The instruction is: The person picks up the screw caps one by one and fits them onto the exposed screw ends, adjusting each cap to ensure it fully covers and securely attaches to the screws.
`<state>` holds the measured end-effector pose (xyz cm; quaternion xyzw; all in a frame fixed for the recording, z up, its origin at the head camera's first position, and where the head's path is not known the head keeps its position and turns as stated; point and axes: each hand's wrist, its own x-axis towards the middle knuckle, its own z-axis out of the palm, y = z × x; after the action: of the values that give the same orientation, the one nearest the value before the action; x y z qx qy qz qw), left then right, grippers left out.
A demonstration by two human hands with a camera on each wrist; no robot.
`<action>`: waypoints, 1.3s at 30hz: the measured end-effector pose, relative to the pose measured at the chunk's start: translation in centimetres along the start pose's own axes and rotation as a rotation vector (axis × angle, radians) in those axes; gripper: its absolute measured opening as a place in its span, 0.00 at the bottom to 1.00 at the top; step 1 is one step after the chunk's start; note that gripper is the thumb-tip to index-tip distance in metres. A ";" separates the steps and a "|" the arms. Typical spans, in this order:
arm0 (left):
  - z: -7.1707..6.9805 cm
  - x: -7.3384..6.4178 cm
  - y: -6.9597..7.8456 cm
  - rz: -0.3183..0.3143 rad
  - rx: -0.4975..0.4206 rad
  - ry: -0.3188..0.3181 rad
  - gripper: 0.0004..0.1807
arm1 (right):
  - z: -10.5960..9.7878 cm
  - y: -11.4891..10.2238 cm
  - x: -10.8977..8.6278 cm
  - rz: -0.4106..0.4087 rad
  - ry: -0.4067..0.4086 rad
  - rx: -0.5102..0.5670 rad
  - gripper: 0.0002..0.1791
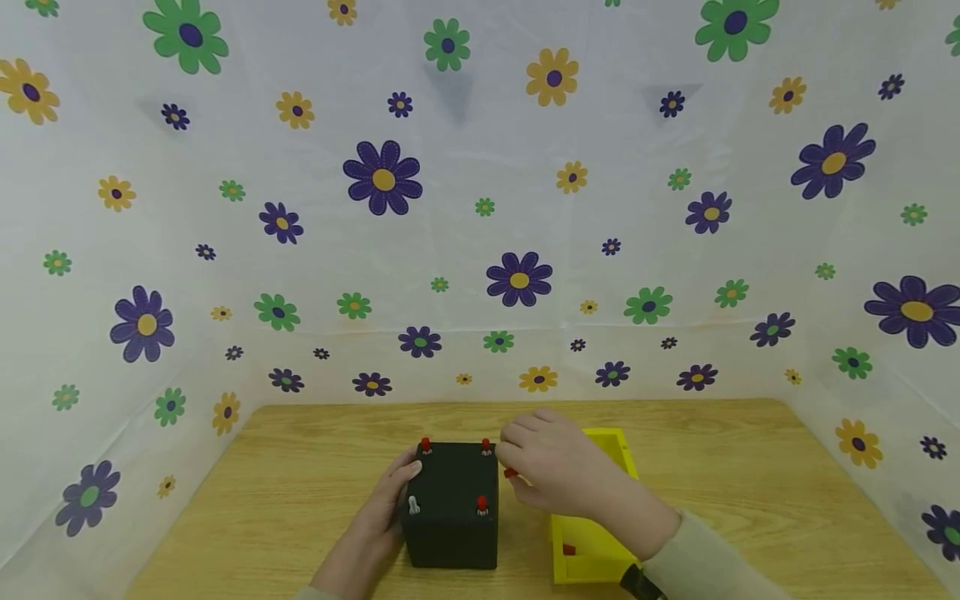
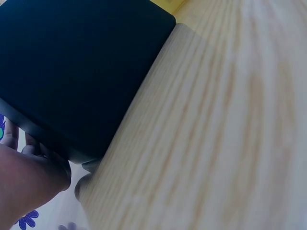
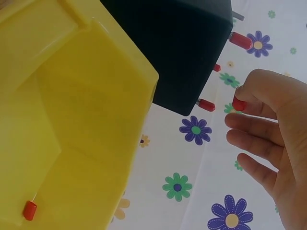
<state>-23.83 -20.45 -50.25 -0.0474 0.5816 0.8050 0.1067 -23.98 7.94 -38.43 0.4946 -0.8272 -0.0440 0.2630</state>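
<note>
A black box (image 1: 453,487) stands on the table with a small toggle lever near each top corner. Red caps cover three levers: the back left cap (image 1: 426,445), the back right cap (image 1: 486,447) and the front right cap (image 1: 482,504). The front left lever (image 1: 413,505) is bare metal. My left hand (image 1: 378,508) grips the box's left side, its thumb at the top edge. Just right of the box, my right hand (image 1: 558,467) pinches a loose red cap (image 3: 239,104) between thumb and index finger, apart from the box. The other right fingers are loosely bent.
A yellow bin (image 1: 596,571) sits to the right of the box, partly under the right forearm. Inside it lies another red cap (image 3: 29,210). Wood-grain tabletop (image 1: 300,475) surrounds them, with a flower-patterned sheet (image 1: 465,233) behind and at both sides.
</note>
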 end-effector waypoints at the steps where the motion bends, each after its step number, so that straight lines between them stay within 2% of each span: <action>1: 0.0 0.0 0.0 -0.001 -0.001 -0.003 0.34 | 0.0 0.0 0.1 -0.001 -0.001 -0.002 0.12; 8: 0.0 0.0 0.1 -0.007 -0.028 -0.024 0.29 | -0.3 -0.3 0.6 -0.006 -0.010 0.003 0.12; 14: -0.1 0.0 0.1 -0.002 -0.034 -0.044 0.33 | -0.5 -0.5 1.0 -0.003 -0.011 0.012 0.12; 20: 0.0 0.0 -0.1 0.001 -0.042 -0.005 0.35 | -0.5 -0.6 1.3 -0.017 0.016 0.011 0.12; 24: 0.1 0.1 -0.1 0.000 -0.012 0.031 0.35 | -0.7 -0.6 1.5 -0.023 0.017 0.000 0.12; 32: 0.2 0.2 0.1 0.010 -0.012 0.009 0.39 | -0.9 -0.7 2.1 -0.027 0.000 -0.024 0.11; 39: 0.3 0.0 0.0 -0.009 -0.004 0.033 0.39 | -0.7 -1.1 2.3 -0.050 0.025 -0.032 0.11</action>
<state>-23.86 -20.20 -50.13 -0.0637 0.5813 0.8049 0.1007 -23.64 5.60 -37.27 0.5113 -0.8105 -0.0575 0.2800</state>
